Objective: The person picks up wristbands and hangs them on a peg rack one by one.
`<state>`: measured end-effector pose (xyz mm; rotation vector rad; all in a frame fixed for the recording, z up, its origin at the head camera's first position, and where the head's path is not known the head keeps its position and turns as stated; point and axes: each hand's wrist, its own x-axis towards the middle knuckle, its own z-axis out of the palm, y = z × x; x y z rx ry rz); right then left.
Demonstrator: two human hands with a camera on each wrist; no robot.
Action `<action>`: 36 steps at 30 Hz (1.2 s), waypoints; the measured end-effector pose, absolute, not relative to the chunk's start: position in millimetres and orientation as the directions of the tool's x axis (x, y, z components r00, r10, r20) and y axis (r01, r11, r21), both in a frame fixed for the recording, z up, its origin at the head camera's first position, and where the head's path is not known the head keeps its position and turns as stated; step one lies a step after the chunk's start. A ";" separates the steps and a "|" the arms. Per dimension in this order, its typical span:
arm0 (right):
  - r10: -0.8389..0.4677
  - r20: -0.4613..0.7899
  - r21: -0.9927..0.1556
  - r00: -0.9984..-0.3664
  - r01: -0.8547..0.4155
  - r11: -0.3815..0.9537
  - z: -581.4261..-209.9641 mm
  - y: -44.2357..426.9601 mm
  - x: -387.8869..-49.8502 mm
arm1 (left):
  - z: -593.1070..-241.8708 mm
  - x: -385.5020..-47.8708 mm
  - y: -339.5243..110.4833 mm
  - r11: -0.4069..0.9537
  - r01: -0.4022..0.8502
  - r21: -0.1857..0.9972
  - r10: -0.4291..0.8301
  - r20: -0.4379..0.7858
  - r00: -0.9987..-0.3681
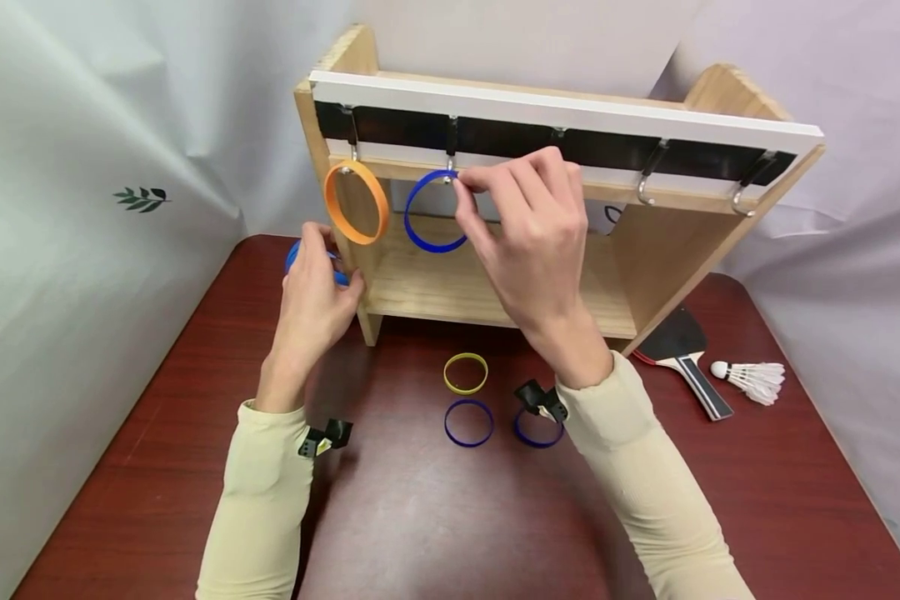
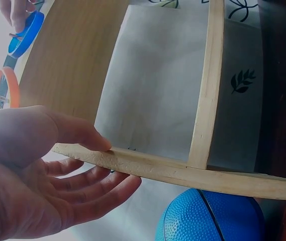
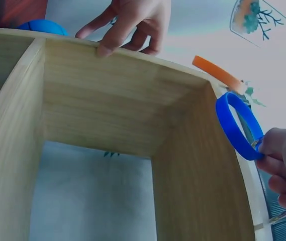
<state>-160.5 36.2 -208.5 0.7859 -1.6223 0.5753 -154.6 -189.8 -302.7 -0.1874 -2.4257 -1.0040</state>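
Note:
My right hand (image 1: pixel 528 225) pinches the edge of a blue ring (image 1: pixel 435 248) between thumb and fingertip. This ring is at the second hook (image 1: pixel 451 143) from the left on a wooden rack (image 1: pixel 450 287), and the hook's tip shows inside it in the right wrist view. An orange ring (image 1: pixel 382 208) hangs from the leftmost hook. My left hand (image 1: pixel 315 292) holds the rack's left side panel (image 2: pixel 163 173), thumb on its edge and fingers on the outer side. A blue textured ball (image 2: pixel 213 216) sits just outside that panel.
On the dark red table (image 1: pixel 420 517) in front lie a yellow ring (image 1: pixel 466 392) and two dark blue rings, one (image 1: pixel 468 444) beside the other (image 1: pixel 537 445). At the right are a paddle (image 1: pixel 697 383) and a shuttlecock (image 1: pixel 753 379). More hooks (image 1: pixel 648 175) line the rack's right.

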 end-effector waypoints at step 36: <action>-0.301 0.512 -0.490 -0.804 -0.562 0.667 -352.5 98.1 -138.0 | -301.1 -154.2 -186.9 0.730 0.266 0.629 -0.086 0.471 -0.878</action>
